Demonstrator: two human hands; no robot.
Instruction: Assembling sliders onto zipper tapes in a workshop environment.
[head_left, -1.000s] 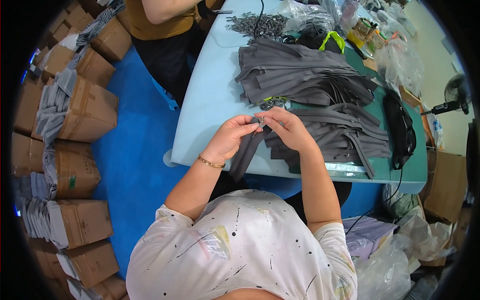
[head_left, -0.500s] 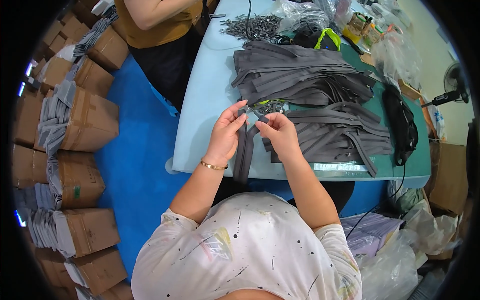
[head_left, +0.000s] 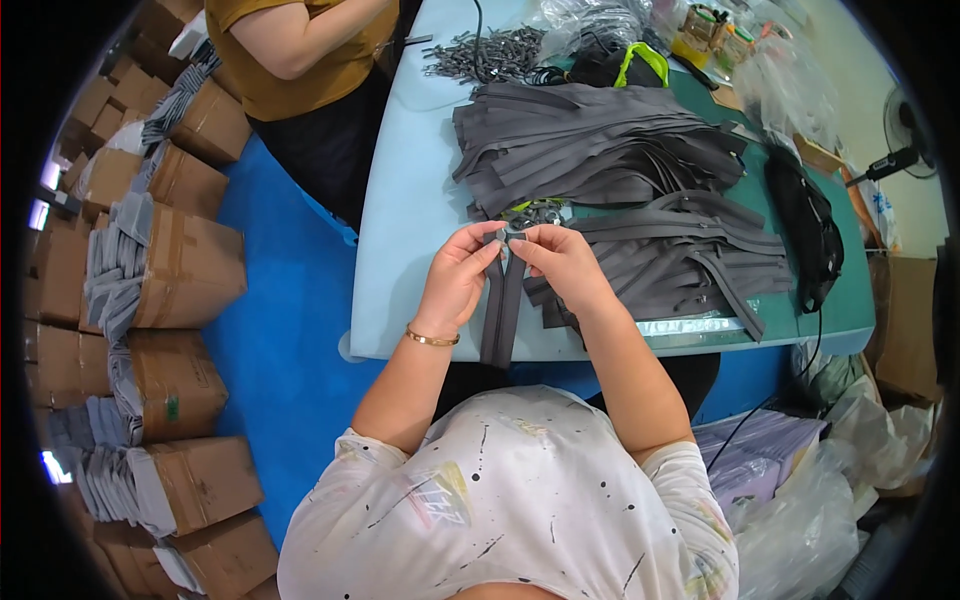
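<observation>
My left hand [head_left: 457, 275] and my right hand [head_left: 560, 262] pinch the top end of one grey zipper strip [head_left: 503, 310] between them, fingertips almost touching over a small metal slider. The strip hangs down over the near edge of the pale blue table [head_left: 410, 210]. Just beyond my fingers lies a small heap of metal sliders [head_left: 537, 211]. To the right, a low pile of grey zipper strips [head_left: 680, 260] lies on the green mat [head_left: 850, 290].
A taller stack of grey strips [head_left: 590, 140] lies further back, with more metal parts [head_left: 480, 50] and plastic bags behind. Another person in an ochre top [head_left: 300, 50] works at the far left. Cardboard boxes of grey strips [head_left: 170, 270] line the blue floor on the left.
My hands have come closer together at the strip's top end, after being a little apart half a second ago. The view has shifted slightly, so the table sits higher in the picture.
</observation>
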